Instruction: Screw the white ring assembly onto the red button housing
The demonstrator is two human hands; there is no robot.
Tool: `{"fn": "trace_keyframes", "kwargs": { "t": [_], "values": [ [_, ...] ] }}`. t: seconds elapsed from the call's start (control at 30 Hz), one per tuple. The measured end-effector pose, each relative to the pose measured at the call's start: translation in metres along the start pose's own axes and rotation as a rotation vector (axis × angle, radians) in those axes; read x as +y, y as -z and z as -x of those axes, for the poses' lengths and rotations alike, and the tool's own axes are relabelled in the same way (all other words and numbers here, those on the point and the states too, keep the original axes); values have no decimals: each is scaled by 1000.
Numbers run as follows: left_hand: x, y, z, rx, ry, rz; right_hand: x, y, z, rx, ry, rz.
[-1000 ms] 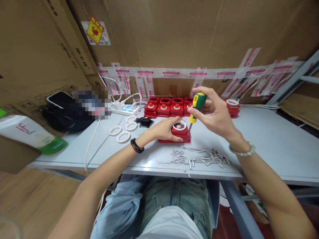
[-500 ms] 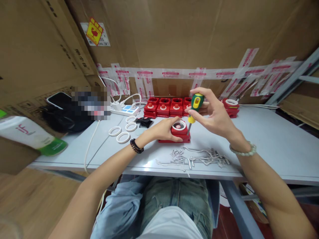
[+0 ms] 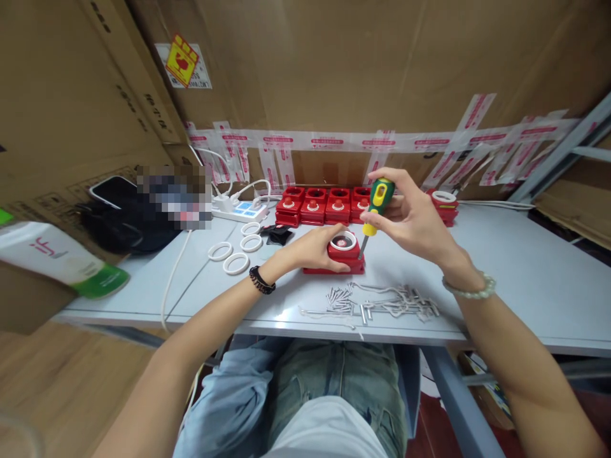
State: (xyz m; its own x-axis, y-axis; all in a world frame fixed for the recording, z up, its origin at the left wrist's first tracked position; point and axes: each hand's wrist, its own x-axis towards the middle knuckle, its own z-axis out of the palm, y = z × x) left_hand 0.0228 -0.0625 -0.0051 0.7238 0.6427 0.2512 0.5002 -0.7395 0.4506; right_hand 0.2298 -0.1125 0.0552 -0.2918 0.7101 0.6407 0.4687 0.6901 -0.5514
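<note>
A red box-shaped unit with a white ring on top (image 3: 344,256) rests on the table. My left hand (image 3: 321,248) grips its left side, fingers behind and thumb along the front. Between the fingers and thumb of my right hand (image 3: 405,213) is a green and yellow screwdriver (image 3: 380,196). Its shaft slants down, the tip at the right front corner of the red unit; a screw there is too small to make out. Loose screws (image 3: 340,299) lie in a pile in front of the unit, beside metal pieces and white cords (image 3: 405,302).
Several similar red units (image 3: 314,207) stand in a row behind, and another red unit (image 3: 445,207) stands at the right. White rings (image 3: 236,263) and small black packets (image 3: 277,235) lie left, near a power strip (image 3: 245,210). A tube (image 3: 57,257) stands at the table's left edge.
My right hand and the screwdriver handle have shifted slightly right, tilting the screwdriver a little more. The tip stays at the same corner. My left hand and the red unit have not moved.
</note>
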Motion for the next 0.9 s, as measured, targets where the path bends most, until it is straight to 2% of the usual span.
{"fn": "trace_keyframes", "kwargs": {
  "t": [0.1,0.17,0.33,0.4,0.43,0.57,0.63,0.7,0.83,0.9],
  "values": [
    [2,1,0,0,0,4,-2,-9,2,203,0,257],
    [3,2,0,2,4,4,-3,-12,4,240,15,313],
    [2,1,0,2,10,0,-4,0,5,-61,28,-61],
    [0,0,0,6,2,-1,-6,4,5,-95,15,-74],
    [0,0,0,8,0,-1,-7,3,5,-66,7,-28],
    [-1,0,0,7,-10,1,-8,-9,6,186,27,266],
    [0,0,0,6,-9,-3,-7,-12,6,216,37,310],
    [0,0,0,4,-5,-3,-4,-8,6,132,39,198],
    [1,1,0,-2,5,-1,-2,5,5,-124,31,-110],
    [1,1,0,1,-2,4,-4,5,4,-97,14,-65]
  ]
}}
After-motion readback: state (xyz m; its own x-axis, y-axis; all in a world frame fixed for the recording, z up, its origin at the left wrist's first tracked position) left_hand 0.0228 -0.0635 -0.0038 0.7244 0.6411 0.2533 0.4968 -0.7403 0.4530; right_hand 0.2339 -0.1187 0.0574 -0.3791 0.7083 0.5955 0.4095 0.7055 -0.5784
